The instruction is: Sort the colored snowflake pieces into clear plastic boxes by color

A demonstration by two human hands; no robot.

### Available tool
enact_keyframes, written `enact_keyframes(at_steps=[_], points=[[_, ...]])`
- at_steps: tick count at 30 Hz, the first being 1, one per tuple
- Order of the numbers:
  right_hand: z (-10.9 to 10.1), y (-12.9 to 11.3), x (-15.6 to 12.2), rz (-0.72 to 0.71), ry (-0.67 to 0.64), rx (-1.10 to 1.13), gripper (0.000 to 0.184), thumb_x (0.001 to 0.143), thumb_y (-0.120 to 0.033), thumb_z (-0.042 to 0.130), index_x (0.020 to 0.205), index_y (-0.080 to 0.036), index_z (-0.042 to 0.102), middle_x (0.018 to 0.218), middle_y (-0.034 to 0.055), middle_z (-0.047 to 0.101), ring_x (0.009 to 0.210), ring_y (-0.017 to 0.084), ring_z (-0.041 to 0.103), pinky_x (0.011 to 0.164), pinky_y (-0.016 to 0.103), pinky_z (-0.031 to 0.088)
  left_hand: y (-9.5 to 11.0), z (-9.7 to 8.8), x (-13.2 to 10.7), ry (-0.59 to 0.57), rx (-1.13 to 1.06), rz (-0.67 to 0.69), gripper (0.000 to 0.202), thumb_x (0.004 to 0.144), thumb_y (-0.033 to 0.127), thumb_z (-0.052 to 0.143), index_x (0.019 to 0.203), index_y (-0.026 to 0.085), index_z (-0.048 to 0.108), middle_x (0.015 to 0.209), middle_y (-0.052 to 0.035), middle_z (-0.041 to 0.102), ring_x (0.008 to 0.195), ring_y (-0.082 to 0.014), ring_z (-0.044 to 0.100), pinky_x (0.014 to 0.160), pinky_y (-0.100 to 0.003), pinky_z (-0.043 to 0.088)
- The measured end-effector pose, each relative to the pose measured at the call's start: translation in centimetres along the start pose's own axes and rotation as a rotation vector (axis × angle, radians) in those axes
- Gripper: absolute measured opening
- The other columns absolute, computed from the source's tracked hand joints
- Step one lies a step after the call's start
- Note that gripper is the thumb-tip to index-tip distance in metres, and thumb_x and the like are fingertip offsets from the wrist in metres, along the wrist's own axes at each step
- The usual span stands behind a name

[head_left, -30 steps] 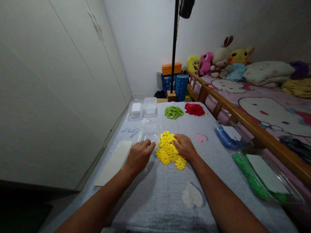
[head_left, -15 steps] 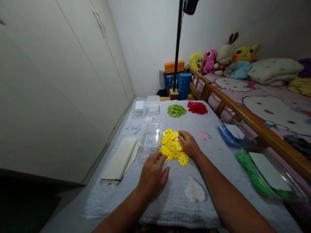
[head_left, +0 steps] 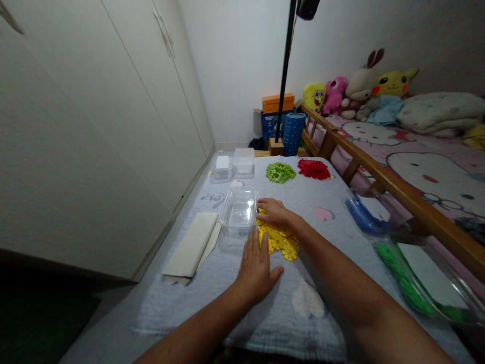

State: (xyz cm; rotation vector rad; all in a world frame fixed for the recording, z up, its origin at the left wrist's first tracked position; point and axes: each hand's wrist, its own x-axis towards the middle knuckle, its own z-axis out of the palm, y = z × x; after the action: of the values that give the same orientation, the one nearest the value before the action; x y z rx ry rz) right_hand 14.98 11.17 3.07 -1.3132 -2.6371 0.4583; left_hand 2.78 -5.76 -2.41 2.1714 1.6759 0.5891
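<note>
A heap of yellow flower-shaped plastic pieces (head_left: 282, 241) lies on the grey blanket (head_left: 326, 253). My left hand (head_left: 258, 265) lies flat and open on the blanket, its fingertips at the heap's near-left edge. Over the far side of the heap rests my right hand (head_left: 273, 211), fingers curved over the pieces beside a clear empty plastic tub (head_left: 239, 214). Whether it grips any piece is hidden.
Green pieces (head_left: 281, 172) and red pieces (head_left: 313, 169) lie in separate heaps further back. Two small clear tubs (head_left: 232, 164) stand at the back left, a folded white sheet (head_left: 192, 243) at the left. Clear bags of blue (head_left: 362, 215) and green pieces (head_left: 411, 285) lie right, by the wooden bed rail (head_left: 394, 189).
My left hand left the tub's near edge and came down flat in front of the yellow heap. My right hand slid left across the heap toward the tub.
</note>
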Motion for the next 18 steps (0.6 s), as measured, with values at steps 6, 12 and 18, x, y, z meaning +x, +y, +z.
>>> enact_keyframes(at_steps=[6,12,18], points=[[0.1,0.9,-2.1,-0.079,0.025,0.019,0.03,0.086,-0.027,0.06,0.112,-0.024,0.075,0.123,0.0095,0.068,0.115,0.026,0.06,0.103,0.041,0.043,1.4,0.7,1.7,0.002,-0.047,0.007,0.108,0.076,0.047,0.069,0.158,0.015,0.007,0.165,-0.0264,0.017,0.153,-0.0438,0.012,0.12,-0.066,0.019],[-0.7,3.0,-4.9,-0.066,0.03,0.167,0.03,0.09,-0.025,0.051,0.107,-0.018,0.074,0.115,0.0099,0.07,0.107,0.022,0.063,0.1,0.037,0.046,3.4,1.5,3.0,-0.007,-0.093,0.045,0.11,0.075,0.045,0.073,0.158,0.013,0.008,0.165,-0.0262,0.017,0.154,-0.041,0.012,0.123,-0.061,0.02],[-0.5,5.9,-7.7,0.052,0.195,0.447,0.038,0.095,-0.036,0.044,0.121,-0.02,0.067,0.129,0.0085,0.067,0.122,0.022,0.06,0.109,0.04,0.044,3.1,1.3,3.5,-0.026,-0.098,0.055,0.115,0.071,0.048,0.077,0.158,0.013,0.011,0.166,-0.0276,0.011,0.155,-0.0416,0.006,0.123,-0.062,0.018]])
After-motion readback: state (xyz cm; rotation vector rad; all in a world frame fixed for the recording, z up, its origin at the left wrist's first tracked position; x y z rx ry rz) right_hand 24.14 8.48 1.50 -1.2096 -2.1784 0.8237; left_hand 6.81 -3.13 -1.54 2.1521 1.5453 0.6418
